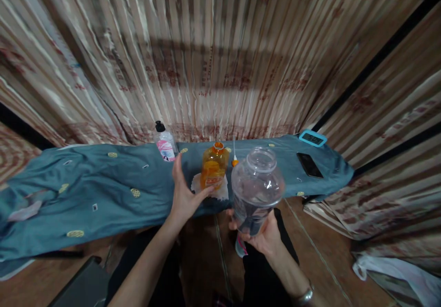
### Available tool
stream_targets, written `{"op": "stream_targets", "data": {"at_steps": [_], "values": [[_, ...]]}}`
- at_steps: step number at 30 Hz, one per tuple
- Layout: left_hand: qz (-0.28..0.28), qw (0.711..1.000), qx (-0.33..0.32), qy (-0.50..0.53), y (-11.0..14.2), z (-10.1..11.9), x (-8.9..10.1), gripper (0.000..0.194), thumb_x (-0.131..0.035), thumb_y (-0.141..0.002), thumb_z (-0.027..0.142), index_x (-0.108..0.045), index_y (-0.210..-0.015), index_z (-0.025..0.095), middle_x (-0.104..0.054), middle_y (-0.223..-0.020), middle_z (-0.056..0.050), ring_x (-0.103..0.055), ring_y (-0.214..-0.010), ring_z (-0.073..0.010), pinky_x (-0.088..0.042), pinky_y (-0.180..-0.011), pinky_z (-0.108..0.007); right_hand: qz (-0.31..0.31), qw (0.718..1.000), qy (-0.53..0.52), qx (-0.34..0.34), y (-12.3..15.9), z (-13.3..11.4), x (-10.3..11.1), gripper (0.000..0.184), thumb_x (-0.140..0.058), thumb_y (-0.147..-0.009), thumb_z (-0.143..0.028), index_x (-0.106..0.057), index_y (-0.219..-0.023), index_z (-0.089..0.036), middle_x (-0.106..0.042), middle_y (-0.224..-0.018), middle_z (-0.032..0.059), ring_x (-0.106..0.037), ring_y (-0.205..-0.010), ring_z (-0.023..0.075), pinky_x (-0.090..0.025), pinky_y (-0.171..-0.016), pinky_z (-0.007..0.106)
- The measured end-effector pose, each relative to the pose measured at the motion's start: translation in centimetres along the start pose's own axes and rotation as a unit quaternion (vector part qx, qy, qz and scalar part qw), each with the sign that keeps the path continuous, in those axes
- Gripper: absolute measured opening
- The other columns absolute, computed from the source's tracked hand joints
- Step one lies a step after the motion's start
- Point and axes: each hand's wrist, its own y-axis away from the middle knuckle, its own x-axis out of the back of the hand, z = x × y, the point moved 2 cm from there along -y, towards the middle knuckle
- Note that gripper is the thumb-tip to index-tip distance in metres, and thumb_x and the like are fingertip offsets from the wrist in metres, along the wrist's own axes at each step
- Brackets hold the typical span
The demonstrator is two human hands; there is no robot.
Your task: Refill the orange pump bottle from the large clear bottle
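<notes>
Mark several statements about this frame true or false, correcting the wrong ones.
1. The right hand holds a clear jar. True.
2. The left hand is clenched. False: it is open, near the amber bottle.
3. The amber bottle's mouth is uncapped. True.
4. The orange cap with the white tube is on the amber bottle. False: it sits apart, to the bottle's right.
5. The black-capped bottle stands right of the amber bottle. False: it stands to its left.
6. The phone lies nearer the person than the blue-framed display. True.

From my remote seat, I extend the left forearm (146,258), left hand (185,200) splayed, while my right hand (266,237) curls in a grip, lower down.
</notes>
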Motion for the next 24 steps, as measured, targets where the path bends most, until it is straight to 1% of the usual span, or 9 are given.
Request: {"op": "stream_targets", "data": {"at_steps": [4, 6, 7, 10, 12, 14, 16, 22, 24], "values": [[-0.054, 0.997, 0.046, 0.03, -2.0, -2.3, -3.0, 0.135, -0.095, -0.055, 0.051, -0.017, -0.16, 0.021, -0.022, -0.168, -0.023, -0.018, -0.159, -0.038, -0.019, -0.129, -0.056, 0.02, 0.999, 0.029, 0.038, 1.2, -2.3, -1.0, 0.056, -0.078, -0.084, -0.064, -0.078, -0.116, -0.017, -0.07, -0.116, 0.0163, -0.069, -0.091, 0.0238, -0.055, -0.063, 0.02], [-0.068, 0.993, 0.081, 0.061, -2.2, -3.3, -4.4, 0.137, -0.096, -0.053, 0.047, -0.015, -0.16, 0.02, -0.02, -0.168, -0.025, -0.019, -0.159, -0.039, -0.025, -0.127, -0.057, 0.034, 0.997, 0.037, 0.051, 1.9, -2.8, -1.0, 0.05, -0.079, -0.085, -0.06, -0.079, -0.116, -0.02, -0.071, -0.117, 0.0159, -0.07, -0.092, 0.0237, -0.057, -0.067, 0.022], [-0.074, 0.99, 0.096, 0.077, -2.2, -3.7, -4.9, 0.138, -0.096, -0.052, 0.046, -0.014, -0.16, 0.021, -0.023, -0.167, -0.025, -0.024, -0.157, -0.0393, -0.03, -0.125, -0.057, 0.043, 0.997, 0.036, 0.054, 2.2, -2.9, -1.0, 0.05, -0.079, -0.085, -0.059, -0.078, -0.116, -0.021, -0.07, -0.119, 0.0162, -0.071, -0.094, 0.0243, -0.057, -0.069, 0.022], [-0.098, 0.981, 0.123, 0.108, -1.9, -4.4, -5.7, 0.127, -0.094, -0.058, 0.043, -0.018, -0.158, 0.024, -0.046, -0.156, -0.02, -0.053, -0.141, -0.036, -0.042, -0.118, -0.055, 0.102, 0.993, 0.015, 0.059, 2.8, -2.3, -0.5, 0.053, -0.086, -0.078, -0.058, -0.079, -0.114, -0.02, -0.07, -0.119, 0.0162, -0.071, -0.098, 0.028, -0.057, -0.07, 0.022], [-0.107, 0.98, 0.133, 0.103, -1.8, -4.7, -6.0, 0.114, -0.091, -0.062, 0.04, -0.028, -0.154, 0.024, -0.058, -0.146, -0.016, -0.061, -0.132, -0.0338, -0.046, -0.115, -0.053, 0.176, 0.982, -0.006, 0.062, 2.9, -1.7, -0.1, 0.06, -0.095, -0.065, -0.056, -0.081, -0.109, -0.018, -0.071, -0.115, 0.0169, -0.071, -0.094, 0.0299, -0.057, -0.064, 0.022], [-0.102, 0.98, 0.143, 0.093, -1.8, -4.9, -6.2, 0.098, -0.09, -0.063, 0.035, -0.041, -0.146, 0.021, -0.063, -0.139, -0.014, -0.062, -0.13, -0.0333, -0.047, -0.114, -0.052, 0.252, 0.965, -0.023, 0.073, 2.8, -1.2, 0.2, 0.066, -0.101, -0.052, -0.051, -0.081, -0.105, -0.015, -0.071, -0.111, 0.0191, -0.071, -0.089, 0.0315, -0.056, -0.059, 0.023], [-0.091, 0.98, 0.149, 0.095, -1.7, -5.1, -6.4, 0.086, -0.089, -0.064, 0.032, -0.048, -0.138, 0.02, -0.065, -0.136, -0.013, -0.063, -0.129, -0.0325, -0.048, -0.113, -0.051, 0.304, 0.947, -0.039, 0.093, 2.6, -1.1, 0.3, 0.069, -0.104, -0.045, -0.046, -0.082, -0.102, -0.014, -0.07, -0.111, 0.0213, -0.07, -0.087, 0.0332, -0.056, -0.057, 0.025], [-0.084, 0.981, 0.124, 0.124, -1.1, -5.7, -6.9, 0.077, -0.087, -0.067, 0.034, -0.052, -0.133, 0.019, -0.066, -0.132, -0.013, -0.064, -0.126, -0.0316, -0.05, -0.111, -0.05, 0.387, 0.91, -0.061, 0.134, 2.2, -1.3, 1.2, 0.068, -0.106, -0.035, -0.038, -0.081, -0.093, -0.012, -0.071, -0.109, 0.022, -0.072, -0.086, 0.041, -0.058, -0.055, 0.03], [-0.087, 0.981, 0.12, 0.123, -0.9, -5.8, -7.0, 0.077, -0.086, -0.068, 0.034, -0.05, -0.135, 0.018, -0.065, -0.133, -0.014, -0.064, -0.126, -0.0314, -0.05, -0.111, -0.05, 0.386, 0.91, -0.037, 0.145, 2.3, -1.4, 1.6, 0.066, -0.105, -0.042, -0.042, -0.081, -0.097, -0.014, -0.071, -0.11, 0.0208, -0.072, -0.088, 0.0403, -0.059, -0.058, 0.032]]}}
